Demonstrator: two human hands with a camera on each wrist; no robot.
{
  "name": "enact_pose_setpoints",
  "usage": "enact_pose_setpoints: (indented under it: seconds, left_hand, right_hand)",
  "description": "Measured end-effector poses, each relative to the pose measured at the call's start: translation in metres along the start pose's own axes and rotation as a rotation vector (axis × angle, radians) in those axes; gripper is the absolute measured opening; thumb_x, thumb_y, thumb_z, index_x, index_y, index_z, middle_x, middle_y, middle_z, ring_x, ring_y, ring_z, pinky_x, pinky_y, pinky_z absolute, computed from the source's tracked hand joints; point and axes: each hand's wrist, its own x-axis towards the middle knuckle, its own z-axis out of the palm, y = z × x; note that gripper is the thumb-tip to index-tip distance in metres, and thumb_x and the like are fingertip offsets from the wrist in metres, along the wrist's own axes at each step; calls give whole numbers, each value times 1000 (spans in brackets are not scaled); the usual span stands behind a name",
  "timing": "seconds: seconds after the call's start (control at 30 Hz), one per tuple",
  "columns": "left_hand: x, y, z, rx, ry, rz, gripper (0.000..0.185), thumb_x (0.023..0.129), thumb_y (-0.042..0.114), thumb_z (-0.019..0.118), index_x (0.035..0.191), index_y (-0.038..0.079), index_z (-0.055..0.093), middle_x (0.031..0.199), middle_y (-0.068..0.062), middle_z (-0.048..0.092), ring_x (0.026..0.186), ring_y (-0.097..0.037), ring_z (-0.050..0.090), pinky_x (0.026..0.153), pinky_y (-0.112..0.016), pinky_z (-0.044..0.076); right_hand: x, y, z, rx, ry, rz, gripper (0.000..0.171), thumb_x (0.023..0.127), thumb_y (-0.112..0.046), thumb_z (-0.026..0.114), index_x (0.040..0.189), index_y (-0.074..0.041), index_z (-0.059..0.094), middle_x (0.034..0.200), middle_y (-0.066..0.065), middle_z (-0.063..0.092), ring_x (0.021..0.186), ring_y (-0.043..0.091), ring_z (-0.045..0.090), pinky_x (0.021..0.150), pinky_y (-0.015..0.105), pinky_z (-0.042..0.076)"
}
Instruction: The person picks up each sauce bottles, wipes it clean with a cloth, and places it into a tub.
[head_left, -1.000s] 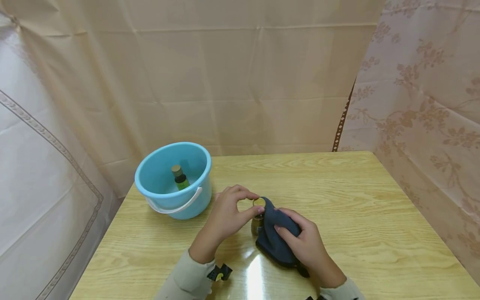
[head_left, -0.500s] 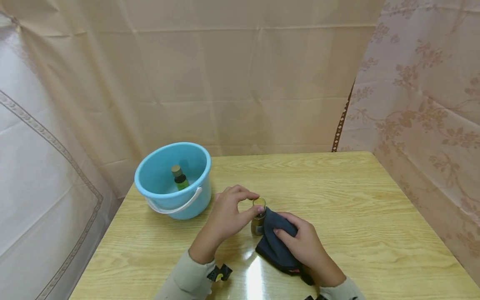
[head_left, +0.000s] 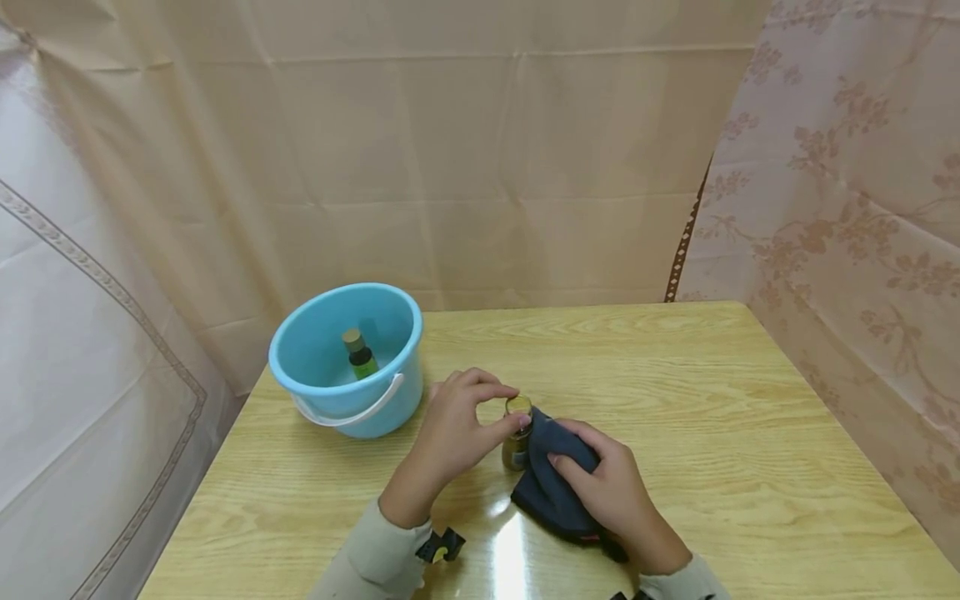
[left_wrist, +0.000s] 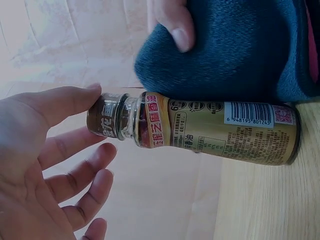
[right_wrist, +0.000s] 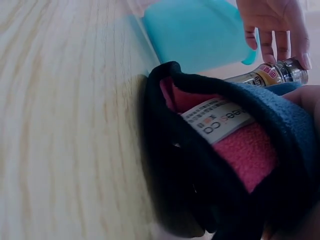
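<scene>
A small bottle of sesame oil [head_left: 515,454] stands upright on the table, with a brown cap and a gold label covered in print and a barcode. My left hand [head_left: 453,429] pinches its cap between thumb and index finger; the other fingers spread free in the left wrist view. Against the bottle's right side lies a dark blue fleecy cloth [head_left: 558,496]. My right hand [head_left: 611,479] grips this cloth, thumb on top. The right wrist view shows the cloth's pink inner side [right_wrist: 247,160], black edging and a white printed tag [right_wrist: 217,120].
A light blue bucket [head_left: 408,392] with a white handle stands on the left of the wooden table [head_left: 720,433]. Inside it leans a dark bottle [head_left: 362,358] with a green label and a tan cap. Curtains hang behind and at both sides.
The cloth's upper end slid down from beside the cap, then rose a little along the bottle, moved by my right hand. My left hand keeps its pinch on the cap.
</scene>
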Motion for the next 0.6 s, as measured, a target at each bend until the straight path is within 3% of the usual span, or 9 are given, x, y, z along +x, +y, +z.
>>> enact_pose_setpoints:
  seconds: [0.37, 0.6]
  left_hand:
    - [0, 1, -2, -27, -35, -8, 34, 89, 48, 80, 116, 27, 81, 109, 12, 69, 107, -13, 60, 92, -43, 37]
    - [1, -1, -2, -45, -45, -1, 35, 90, 47, 79, 117, 26, 80, 111, 12, 70, 109, -13, 60, 93, -44, 38]
  right_hand:
    - [-2, -4, -3, 172, 32, -214, 43, 92, -1, 76, 131, -16, 70, 131, 3, 72, 122, 15, 67, 97, 22, 54]
    - [-2, -6, -3, 174, 8, -226, 42, 93, -1, 75, 132, -14, 69, 131, 7, 71, 121, 15, 67, 95, 23, 55]
